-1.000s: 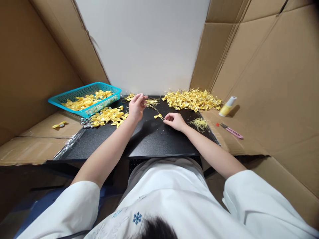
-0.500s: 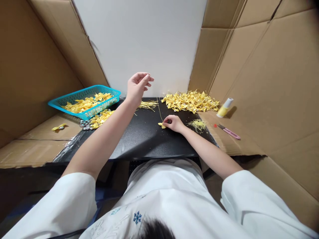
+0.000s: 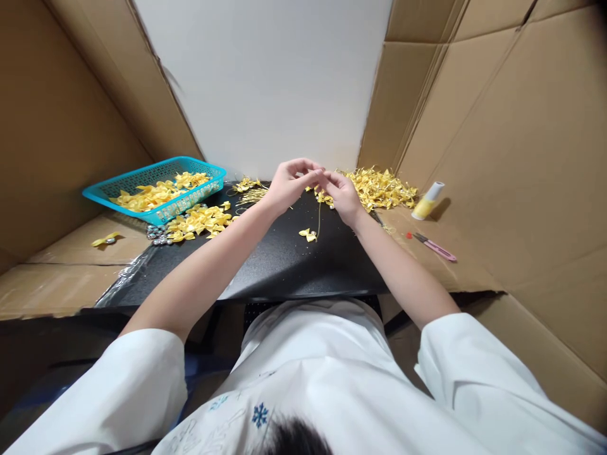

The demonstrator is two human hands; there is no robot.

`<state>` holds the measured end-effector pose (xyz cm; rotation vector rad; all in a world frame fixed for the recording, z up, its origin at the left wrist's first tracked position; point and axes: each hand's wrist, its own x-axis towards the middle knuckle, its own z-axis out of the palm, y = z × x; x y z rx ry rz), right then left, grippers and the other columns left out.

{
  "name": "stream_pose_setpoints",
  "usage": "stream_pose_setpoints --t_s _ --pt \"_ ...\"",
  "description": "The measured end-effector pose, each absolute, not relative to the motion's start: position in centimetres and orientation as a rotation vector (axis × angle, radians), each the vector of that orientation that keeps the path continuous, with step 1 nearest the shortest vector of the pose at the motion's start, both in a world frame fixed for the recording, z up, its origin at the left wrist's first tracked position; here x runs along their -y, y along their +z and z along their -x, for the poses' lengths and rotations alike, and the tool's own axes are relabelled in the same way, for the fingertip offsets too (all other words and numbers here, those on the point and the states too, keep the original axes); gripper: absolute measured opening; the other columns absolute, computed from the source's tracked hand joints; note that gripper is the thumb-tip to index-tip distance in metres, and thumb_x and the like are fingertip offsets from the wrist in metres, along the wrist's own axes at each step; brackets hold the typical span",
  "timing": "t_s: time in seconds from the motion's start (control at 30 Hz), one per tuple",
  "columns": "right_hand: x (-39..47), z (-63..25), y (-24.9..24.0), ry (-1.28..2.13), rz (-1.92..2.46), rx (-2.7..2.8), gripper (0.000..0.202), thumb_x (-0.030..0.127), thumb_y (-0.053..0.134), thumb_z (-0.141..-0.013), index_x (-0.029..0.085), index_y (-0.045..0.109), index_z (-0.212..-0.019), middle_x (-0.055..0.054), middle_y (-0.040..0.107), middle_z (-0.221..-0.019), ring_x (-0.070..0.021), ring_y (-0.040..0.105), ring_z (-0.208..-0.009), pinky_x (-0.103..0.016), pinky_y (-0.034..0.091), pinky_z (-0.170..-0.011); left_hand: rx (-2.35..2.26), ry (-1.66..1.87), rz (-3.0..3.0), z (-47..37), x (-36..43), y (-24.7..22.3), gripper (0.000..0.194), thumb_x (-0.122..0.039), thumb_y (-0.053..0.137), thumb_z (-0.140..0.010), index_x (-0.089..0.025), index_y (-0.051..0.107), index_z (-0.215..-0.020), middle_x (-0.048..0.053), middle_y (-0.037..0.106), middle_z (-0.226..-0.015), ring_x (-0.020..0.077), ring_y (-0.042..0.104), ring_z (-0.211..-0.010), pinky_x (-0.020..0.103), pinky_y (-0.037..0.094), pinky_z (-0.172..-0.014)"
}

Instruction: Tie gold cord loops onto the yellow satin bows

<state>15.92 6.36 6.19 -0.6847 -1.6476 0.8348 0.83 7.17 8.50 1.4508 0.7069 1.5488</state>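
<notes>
My left hand [image 3: 293, 184] and my right hand [image 3: 342, 197] meet above the black table [image 3: 265, 262], fingertips pinched together. A thin yellowish cord [image 3: 318, 221] runs down from beneath the joined fingers, and both hands seem to grip its upper part, though the fingers hide the exact hold. At its lower end is a small yellow ribbon bow [image 3: 308, 235]; I cannot tell whether it rests on the table or hangs just over it. Behind my hands lies a heap of yellow bows with cords [image 3: 379, 188]. A bundle of cut cords [image 3: 252, 196] is left of my left hand.
On the left stand a blue basket [image 3: 156, 215] of yellow bows, a pile of bows [image 3: 202, 221] and shiny round beads [image 3: 159, 235]. One bow [image 3: 107, 239] lies on cardboard. At right are a thread spool [image 3: 427, 201] and pink-handled snips [image 3: 435, 247]. Cardboard walls [image 3: 512, 151] flank the table.
My left hand has come down and right to meet my right hand. My right hand has let go of the bow and moved up and away from me to the cord.
</notes>
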Motion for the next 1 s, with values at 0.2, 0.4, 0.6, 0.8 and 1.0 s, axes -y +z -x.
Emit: stream_pose_setpoints --t_s 0.2,0.4,0.6,0.8,1.0 --pt "-7.3 -16.4 8.1 0.826 0.653 1.652 0.029 0.051 0.062 -0.087 0.022 0.067 -0.084 -0.001 0.067 -0.081 -0.012 0.062 -0.084 -0.026 0.051 -0.076 -0.738 1.414 -1.645 0.4 -7.2 7.6 0.018 -0.015 0.074 -0.072 -0.018 0.07 -0.089 0.004 0.069 -0.091 0.0175 0.066 -0.089 0.028 0.052 -0.076" --pt "-9.8 -17.4 10.3 0.938 0.606 1.523 0.027 0.047 0.065 -0.085 0.022 0.068 -0.094 0.0 0.068 -0.085 -0.01 0.065 -0.084 -0.022 0.051 -0.068 -1.247 0.958 -2.021 3.2 -7.0 1.2 0.028 -0.02 0.085 -0.049 -0.018 0.069 -0.072 0.003 0.062 -0.069 0.0209 0.059 -0.07 0.032 0.047 -0.067" --pt "-10.2 -16.8 11.1 0.971 0.526 1.485 0.031 0.045 0.067 -0.085 0.019 0.068 -0.1 -0.001 0.068 -0.087 -0.0107 0.068 -0.084 -0.025 0.054 -0.073 -1.373 0.814 -2.296 2.5 -6.8 -0.8 0.034 -0.043 0.084 -0.051 -0.021 0.066 -0.07 0.004 0.062 -0.073 0.0221 0.058 -0.071 0.032 0.044 -0.064" --pt "-10.0 -16.3 11.2 0.938 0.505 1.516 0.031 0.044 0.068 -0.084 0.021 0.063 -0.104 0.0 0.069 -0.089 -0.0115 0.068 -0.084 -0.026 0.057 -0.076 -1.535 0.781 -2.218 1.7 -5.8 -0.8 0.02 -0.033 0.075 -0.06 -0.021 0.061 -0.07 0.003 0.061 -0.066 0.021 0.057 -0.062 0.031 0.041 -0.059" --pt "-10.2 -16.1 11.1 0.901 0.507 1.499 0.034 0.048 0.069 -0.082 0.02 0.057 -0.097 -0.002 0.067 -0.091 -0.0137 0.069 -0.092 -0.026 0.057 -0.075 -1.205 0.855 -2.432 1.3 -5.1 -1.0 0.031 -0.025 0.074 -0.06 -0.022 0.066 -0.09 0.006 0.065 -0.093 0.0239 0.061 -0.083 0.035 0.049 -0.077"
